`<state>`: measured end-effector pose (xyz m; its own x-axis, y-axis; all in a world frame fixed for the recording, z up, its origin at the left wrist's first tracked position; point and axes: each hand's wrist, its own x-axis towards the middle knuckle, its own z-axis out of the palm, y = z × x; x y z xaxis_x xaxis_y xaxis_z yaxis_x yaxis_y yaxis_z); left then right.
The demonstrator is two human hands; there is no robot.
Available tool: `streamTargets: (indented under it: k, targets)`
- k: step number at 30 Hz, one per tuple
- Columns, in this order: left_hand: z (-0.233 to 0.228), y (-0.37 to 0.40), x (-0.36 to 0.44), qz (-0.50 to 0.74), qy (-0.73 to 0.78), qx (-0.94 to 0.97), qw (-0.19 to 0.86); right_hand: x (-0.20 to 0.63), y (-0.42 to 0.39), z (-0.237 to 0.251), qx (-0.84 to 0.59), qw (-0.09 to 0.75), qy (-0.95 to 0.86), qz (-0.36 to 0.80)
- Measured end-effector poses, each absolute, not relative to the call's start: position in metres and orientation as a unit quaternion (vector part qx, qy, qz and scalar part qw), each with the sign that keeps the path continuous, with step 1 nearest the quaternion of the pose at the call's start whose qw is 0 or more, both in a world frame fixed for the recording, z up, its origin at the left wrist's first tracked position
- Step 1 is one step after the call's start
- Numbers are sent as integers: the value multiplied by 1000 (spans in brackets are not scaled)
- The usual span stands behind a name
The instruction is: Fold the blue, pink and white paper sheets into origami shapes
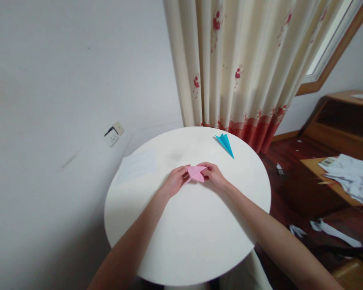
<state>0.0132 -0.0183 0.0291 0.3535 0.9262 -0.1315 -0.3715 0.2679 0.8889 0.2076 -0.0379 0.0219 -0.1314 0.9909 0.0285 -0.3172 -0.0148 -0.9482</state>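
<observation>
Both your forearms angled inward over the round white table (pixel 181 241), your left hand (pixel 176 180) and right hand (pixel 213 175) pinching the small folded pink paper (pixel 196 173) at mid-table, its long axis left-right, a point toward the right hand, blue folded paper plane (pixel 225 143) well behind.

L+R hands (pixel 176 180) (pixel 214 175) pinch pink paper (pixel 196 173) | blue plane (pixel 225 143) nr

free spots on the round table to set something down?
Bare: the near half of the round table, between the forearms up to its near rim; also the right rim below the blue paper plane. Taken: middle, where left hand and right hand pinch the pink paper; white sheet at far left.
</observation>
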Motion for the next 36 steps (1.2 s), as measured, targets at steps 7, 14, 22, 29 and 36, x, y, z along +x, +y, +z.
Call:
streamTargets:
  k: [7, 14, 22, 29, 36]
  targets:
    - [33, -24, 16, 451, 316, 394, 736, 207, -37, 18, -350, 550, -435, 621]
    - [29, -15, 15, 567, 487, 485, 454, 208, -30, 14, -393, 632, -445, 498]
    - [33, -25, 18, 462, 509, 542, 484, 212, -25, 11, -417, 669, -456, 413]
    - [32, -32, 33, 480, 390, 474, 626, 205, -32, 15, -418, 610, -528, 417]
    - [27, -24, 31, 530, 350, 452, 626, 205, -35, 16, -405, 603, -547, 417]
